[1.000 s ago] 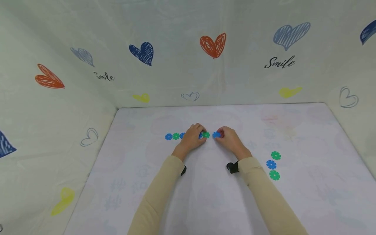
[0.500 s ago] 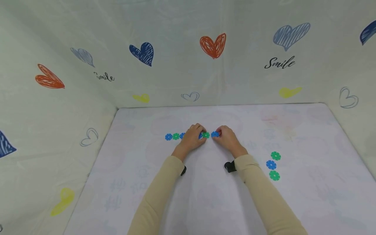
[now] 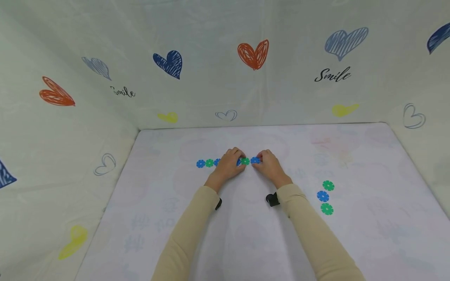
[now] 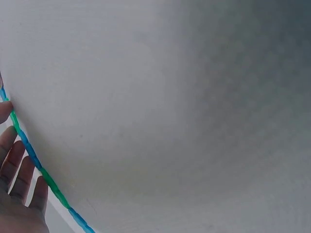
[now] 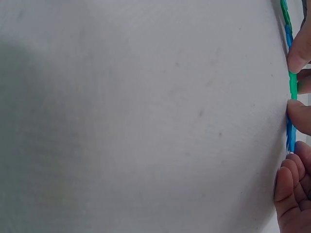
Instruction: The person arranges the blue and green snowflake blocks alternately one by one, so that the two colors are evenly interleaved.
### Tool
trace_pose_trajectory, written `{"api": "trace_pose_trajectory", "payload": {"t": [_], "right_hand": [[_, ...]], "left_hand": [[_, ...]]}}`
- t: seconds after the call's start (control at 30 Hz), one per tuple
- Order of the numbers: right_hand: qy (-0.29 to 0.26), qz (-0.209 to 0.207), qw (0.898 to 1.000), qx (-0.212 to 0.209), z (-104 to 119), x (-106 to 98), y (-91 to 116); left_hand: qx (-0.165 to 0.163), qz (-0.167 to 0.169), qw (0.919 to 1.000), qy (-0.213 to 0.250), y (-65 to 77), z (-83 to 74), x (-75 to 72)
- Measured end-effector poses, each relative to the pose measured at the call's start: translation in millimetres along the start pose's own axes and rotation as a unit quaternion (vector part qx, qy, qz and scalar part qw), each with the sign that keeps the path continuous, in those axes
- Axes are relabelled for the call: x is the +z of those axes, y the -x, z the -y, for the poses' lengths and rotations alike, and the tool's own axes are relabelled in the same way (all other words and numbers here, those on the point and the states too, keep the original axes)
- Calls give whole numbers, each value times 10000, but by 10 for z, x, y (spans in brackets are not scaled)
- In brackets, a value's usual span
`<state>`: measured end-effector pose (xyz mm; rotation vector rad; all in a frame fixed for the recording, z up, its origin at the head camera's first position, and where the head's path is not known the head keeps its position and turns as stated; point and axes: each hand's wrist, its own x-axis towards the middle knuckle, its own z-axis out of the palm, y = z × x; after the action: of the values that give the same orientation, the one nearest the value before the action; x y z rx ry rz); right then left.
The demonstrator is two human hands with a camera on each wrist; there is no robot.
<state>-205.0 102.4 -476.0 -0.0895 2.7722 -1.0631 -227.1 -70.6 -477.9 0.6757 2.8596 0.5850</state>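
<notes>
A row of linked flower-shaped plastic discs, blue and green by turns, lies across the upper middle of the table in the head view. Its left part shows a blue disc (image 3: 200, 163) and a green disc (image 3: 209, 163); my left hand (image 3: 229, 164) hides the middle. That hand pinches the row near its right-end green disc (image 3: 245, 161). My right hand (image 3: 270, 167) pinches a separate blue disc (image 3: 255, 160) by thumb and finger, close beside the end green one. Edge-on in the right wrist view, the held blue disc (image 5: 290, 133) lines up with the green disc (image 5: 293, 87).
Three loose discs lie right of my right forearm: a green one (image 3: 328, 185), a blue one (image 3: 322, 196) and a lower green one (image 3: 327, 208). A white cloth covers the table (image 3: 372, 175). Heart-printed fabric walls (image 3: 197, 89) rise behind and to the left.
My right hand has moved slightly left with its blue disc, narrowing the gap to the row's end green disc. The left hand holds its place on the row.
</notes>
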Motion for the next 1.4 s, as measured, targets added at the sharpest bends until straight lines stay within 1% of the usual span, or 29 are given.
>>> {"api": "trace_pose_trajectory", "payload": {"t": [0.5, 0.8, 1.03, 1.2, 1.4], "right_hand": [[-117, 174, 9995, 233, 42, -32, 7], [-76, 159, 9996, 217, 27, -9, 2], [-64, 99, 9998, 128, 10, 2, -4], [-49, 89, 9999, 56, 10, 0, 4], [-46, 122, 9999, 62, 26, -20, 11]], "left_hand": [[-20, 24, 10000, -70, -4, -3, -2], [-74, 59, 9999, -117, -5, -13, -8], [-86, 95, 9999, -110, -2, -18, -15], [-71, 91, 9999, -95, 5, -17, -19], [30, 64, 10000, 5, 12, -17, -37]]}}
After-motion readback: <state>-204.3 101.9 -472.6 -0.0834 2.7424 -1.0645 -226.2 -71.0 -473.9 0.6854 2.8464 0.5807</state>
